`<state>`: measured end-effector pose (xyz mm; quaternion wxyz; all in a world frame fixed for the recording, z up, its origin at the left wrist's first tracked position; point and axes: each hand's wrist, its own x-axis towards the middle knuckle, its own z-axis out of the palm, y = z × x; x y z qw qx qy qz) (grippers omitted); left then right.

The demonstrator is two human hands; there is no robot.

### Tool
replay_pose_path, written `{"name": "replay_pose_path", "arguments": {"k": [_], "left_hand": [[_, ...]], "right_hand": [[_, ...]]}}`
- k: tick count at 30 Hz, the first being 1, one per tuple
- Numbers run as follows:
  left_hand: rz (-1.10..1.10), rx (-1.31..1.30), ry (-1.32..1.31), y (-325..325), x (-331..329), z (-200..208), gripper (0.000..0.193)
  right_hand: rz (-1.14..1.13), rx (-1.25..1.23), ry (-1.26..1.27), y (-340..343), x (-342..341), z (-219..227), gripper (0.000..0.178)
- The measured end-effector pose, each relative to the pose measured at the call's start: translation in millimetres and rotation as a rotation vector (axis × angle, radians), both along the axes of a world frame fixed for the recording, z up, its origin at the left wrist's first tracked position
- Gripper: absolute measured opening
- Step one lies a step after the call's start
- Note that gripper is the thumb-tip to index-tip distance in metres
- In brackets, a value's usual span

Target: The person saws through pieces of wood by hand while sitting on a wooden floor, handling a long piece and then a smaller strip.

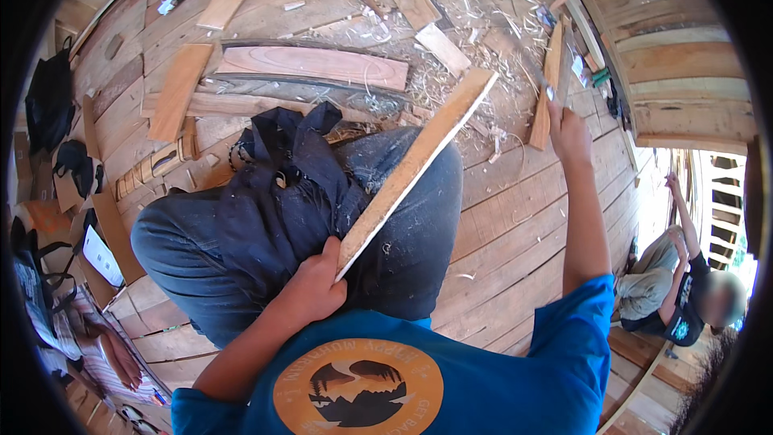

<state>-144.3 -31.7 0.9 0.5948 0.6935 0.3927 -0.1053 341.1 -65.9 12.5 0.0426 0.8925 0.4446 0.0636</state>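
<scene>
My left hand [314,283] is closed around the near end of a narrow wooden strip [419,163], which slants up and to the right across my thigh. The strip has a brown face and a pale lower edge. My right hand [570,135] is raised on the right, wrapped round the handle of a long-bladed knife [531,66]. The blade points up and left, smeared by motion, so its exact shape is hard to read. It is apart from the strip. A dark cloth [294,169] lies bunched over my lap.
Curled wood shavings [451,40] litter the plank floor [515,217] ahead. Beyond my knees lie a pinkish board [314,66], a brown board [181,93] and several offcuts. Bags [50,97] and an open cardboard box [121,234] stand left. Another person [684,290] sits at the far right.
</scene>
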Motion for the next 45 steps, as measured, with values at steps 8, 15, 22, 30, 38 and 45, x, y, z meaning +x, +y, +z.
{"name": "replay_pose_path", "arguments": {"k": [8, 15, 22, 30, 38, 45], "left_hand": [[0.016, 0.010, -0.060, 0, -3, -12, 0.033], [0.277, -0.885, -0.296, 35, -8, 10, 0.020], [0.176, -1.153, -0.824, 101, 24, 51, 0.030], [0.170, -1.006, -1.006, 180, 43, 107, 0.021], [0.432, -0.013, -0.785, 196, 23, 74, 0.020], [0.372, -0.416, -0.828, 202, 16, 79, 0.031]], "right_hand": [[-0.060, 0.158, 0.325, -10, -87, -10, 0.060], [-0.275, 0.507, 0.895, -33, -186, -17, 0.049], [-0.261, 0.667, 1.030, -33, -239, -14, 0.044], [-0.315, 0.622, 0.880, -22, -233, -29, 0.045], [-0.221, 0.532, 0.588, -9, -250, -25, 0.034], [-0.251, 0.523, 0.518, -9, -247, -35, 0.034]]}}
